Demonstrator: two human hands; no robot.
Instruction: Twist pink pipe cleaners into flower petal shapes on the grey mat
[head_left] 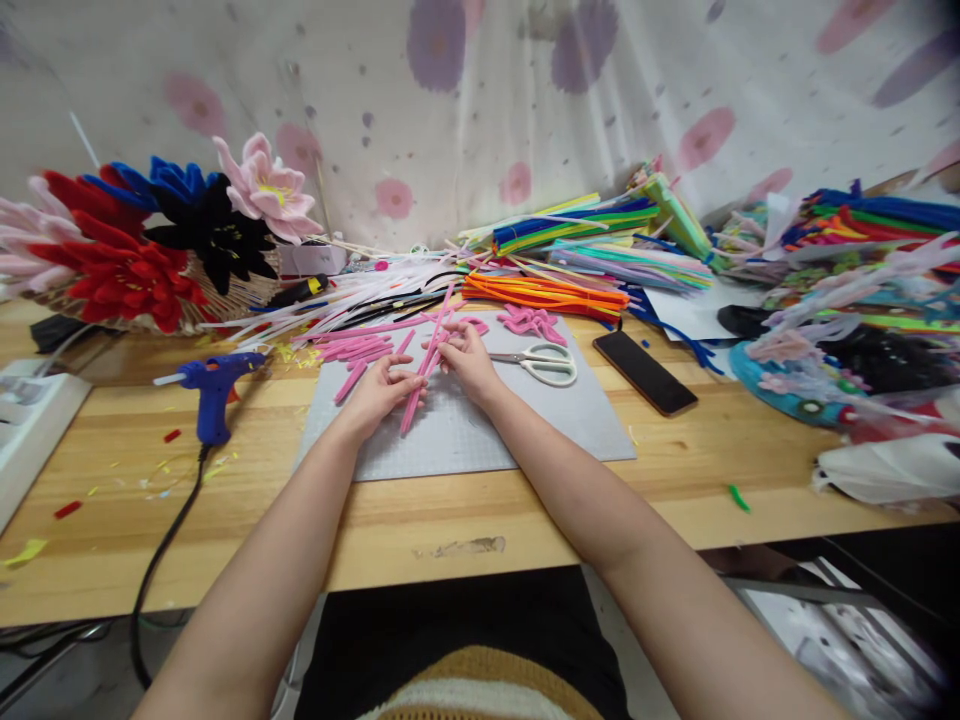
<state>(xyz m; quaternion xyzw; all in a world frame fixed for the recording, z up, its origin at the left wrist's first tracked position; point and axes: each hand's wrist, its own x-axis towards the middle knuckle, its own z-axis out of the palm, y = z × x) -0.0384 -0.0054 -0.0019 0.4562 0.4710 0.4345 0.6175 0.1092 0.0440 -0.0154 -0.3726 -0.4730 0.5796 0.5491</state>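
Both my hands hold long pink pipe cleaners (412, 408) slantwise above a grey cutting mat (480, 440). My left hand (385, 393) pinches them lower down, thumb against fingers. A little higher, the fingers of my right hand (466, 358) close round the upper part. Cut lengths of pink pipe cleaner (352, 347) lie in a pile beyond my left hand. Scissors with white handles (546, 365) rest on the mat to the right of my right wrist. Behind them sits a bent pink fuzzy shape (531, 322).
A blue glue gun (215, 392) with a black cord stands at left, near fuzzy flowers (142, 290). A phone (645, 372) lies right of the mat. Bundles of coloured pipe cleaners (544, 296) line the back. A cluttered blue tray (772, 390) is at far right.
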